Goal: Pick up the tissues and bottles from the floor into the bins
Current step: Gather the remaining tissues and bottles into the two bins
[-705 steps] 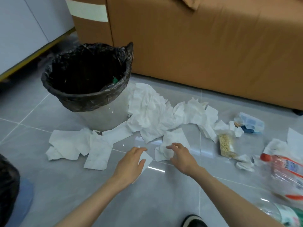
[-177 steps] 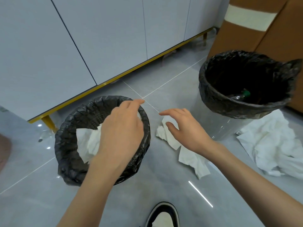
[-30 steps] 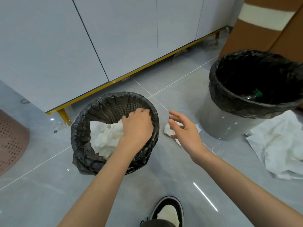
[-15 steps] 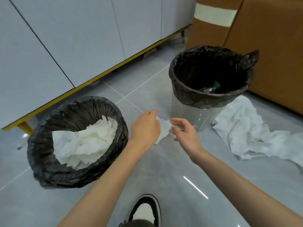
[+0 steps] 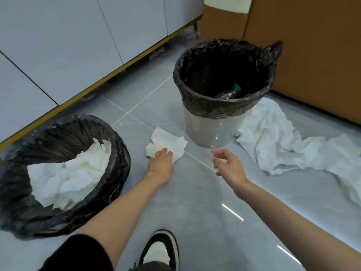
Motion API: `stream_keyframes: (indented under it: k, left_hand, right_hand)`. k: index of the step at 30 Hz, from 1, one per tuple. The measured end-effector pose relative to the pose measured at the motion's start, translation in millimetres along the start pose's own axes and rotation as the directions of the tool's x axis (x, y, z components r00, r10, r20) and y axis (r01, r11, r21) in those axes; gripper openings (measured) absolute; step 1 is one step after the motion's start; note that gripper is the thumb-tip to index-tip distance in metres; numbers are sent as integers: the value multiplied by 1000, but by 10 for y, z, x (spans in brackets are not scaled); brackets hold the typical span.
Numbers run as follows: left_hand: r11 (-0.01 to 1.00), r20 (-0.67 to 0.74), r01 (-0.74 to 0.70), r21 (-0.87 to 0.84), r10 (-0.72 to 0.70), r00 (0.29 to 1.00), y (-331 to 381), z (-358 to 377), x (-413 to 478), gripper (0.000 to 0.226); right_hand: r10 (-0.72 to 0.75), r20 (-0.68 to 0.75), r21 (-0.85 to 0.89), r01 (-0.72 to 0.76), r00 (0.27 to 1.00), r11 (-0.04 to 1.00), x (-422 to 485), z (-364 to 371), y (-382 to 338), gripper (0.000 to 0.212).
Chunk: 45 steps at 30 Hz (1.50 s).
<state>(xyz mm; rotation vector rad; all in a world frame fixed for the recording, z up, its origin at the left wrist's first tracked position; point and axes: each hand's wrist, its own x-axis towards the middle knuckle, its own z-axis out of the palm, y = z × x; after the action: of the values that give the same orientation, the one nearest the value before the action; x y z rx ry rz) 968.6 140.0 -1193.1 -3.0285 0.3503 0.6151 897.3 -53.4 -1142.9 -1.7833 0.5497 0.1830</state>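
A white tissue [image 5: 167, 140] lies on the grey floor between two bins. My left hand [image 5: 161, 162] rests on its near edge, fingers curled over the paper. My right hand [image 5: 228, 163] hovers to the right of it, fingers relaxed and holding nothing. The low black-bagged bin [image 5: 17, 169] on the left holds a heap of white tissues [image 5: 68, 173]. The taller grey bin [image 5: 211, 132] with a black liner holds a clear bottle with a green cap [image 5: 232, 91]. More crumpled tissues [image 5: 277, 141] spread over the floor to the right of the tall bin.
Grey cabinet doors [image 5: 78, 45] with a yellow base strip run along the left. A brown sofa [image 5: 312, 55] stands behind the tall bin. My black-and-white shoe [image 5: 162, 249] is at the bottom centre.
My left hand left the low bin and came down onto the floor tissue. My right hand let go of that tissue and drew back to the right. The view shifted right.
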Motion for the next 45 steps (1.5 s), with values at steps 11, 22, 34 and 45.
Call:
stream_keyframes:
  k: [11,22,34,45]
  left_hand:
    - [929,-184,-64,-365,-5,983,196,113,-99,16]
    - [107,-200,-208,-972,77,977,739,-158,-679,6]
    - [50,-80,-77,-996,-42,996,792,-133,-584,7]
    - [911,-51,-285,-298,283,958,671,464,-353,63]
  right_hand:
    - [10,-22,9,-10,1000,1000,-24,-165,151,22]
    - [-162,141,-167,185,977,968,-151,-380,273,69]
    - [-142,-111,-180,121,984,976,-123,-429,391,21]
    - [-87,-277,-155,44,957,987,-196,-606,457,27]
